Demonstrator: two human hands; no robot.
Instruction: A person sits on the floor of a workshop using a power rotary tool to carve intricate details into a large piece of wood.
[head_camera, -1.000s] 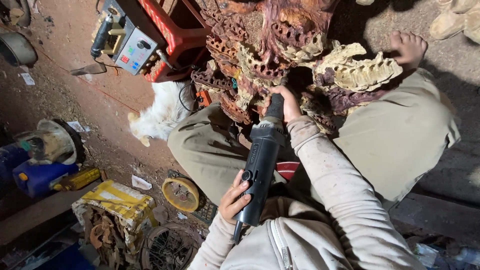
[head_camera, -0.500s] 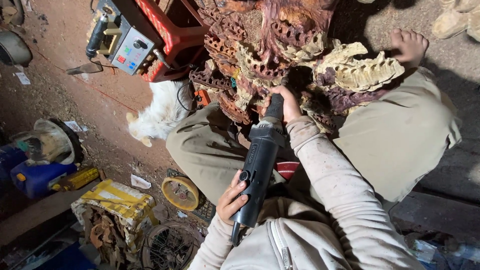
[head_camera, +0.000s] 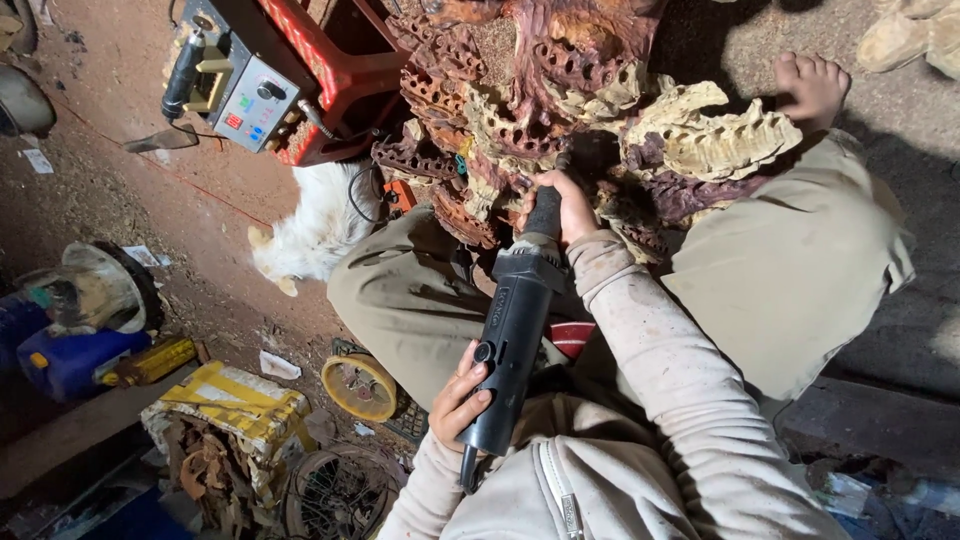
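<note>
Against the carved root (head_camera: 560, 110), 2 hands grip a black grinder (head_camera: 515, 330).

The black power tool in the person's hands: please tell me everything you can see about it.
The black power tool is a long, slim, roughly cylindrical die-grinder type with a matt, plastic-looking body. It lies at a slant over the person's lap, nose up toward the carved wood piece. The right hand wraps its narrow front neck; the left hand grips the rear end, where a cord leaves. A small round button shows near the back. Its bit is hidden against the carving.
</note>
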